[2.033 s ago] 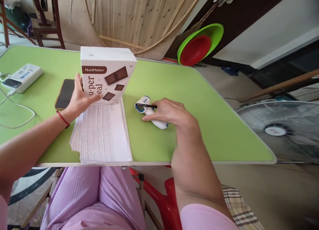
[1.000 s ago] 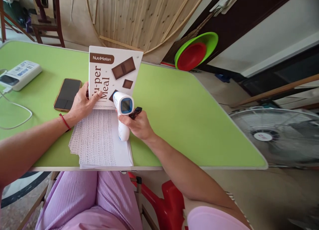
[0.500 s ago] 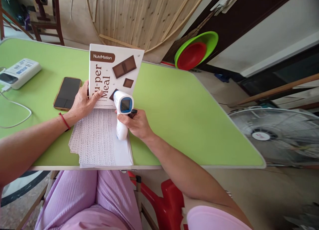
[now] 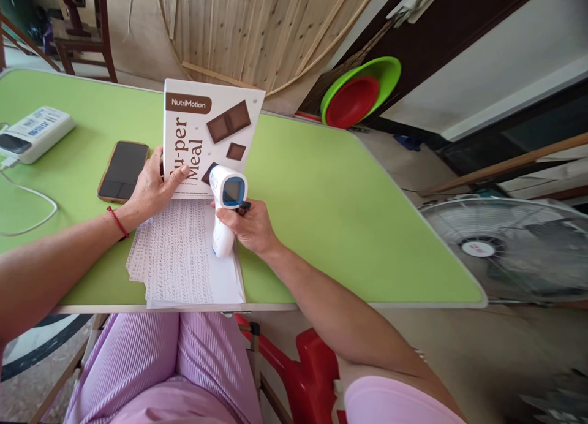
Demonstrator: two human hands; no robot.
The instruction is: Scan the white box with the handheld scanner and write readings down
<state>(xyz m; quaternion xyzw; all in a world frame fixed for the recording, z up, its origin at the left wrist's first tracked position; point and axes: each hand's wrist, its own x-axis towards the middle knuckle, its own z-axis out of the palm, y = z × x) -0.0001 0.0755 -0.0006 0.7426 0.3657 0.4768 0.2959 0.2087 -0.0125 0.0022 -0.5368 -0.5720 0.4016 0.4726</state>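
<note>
My left hand grips the lower left of a white box printed with chocolate pieces and brown lettering, its thumb across the front. The box stands tilted on its edge. In my right hand is a white infrared thermometer with a blue-framed screen, held upright by its handle in front of the box's lower right corner. Whether the thermometer touches the box I cannot tell. Below both lies a stack of handwritten paper sheets. A phone with a dark screen rests just left of my left hand.
The green table ends close to my lap. A white power bank with a cable lies at the left. Beyond the table's right side are a fan and green and red basins. A red stool is below.
Almost nothing differs. The whole view has shifted very slightly, and the thermometer's handle has tipped a little to the left. Both hands keep their grips.
</note>
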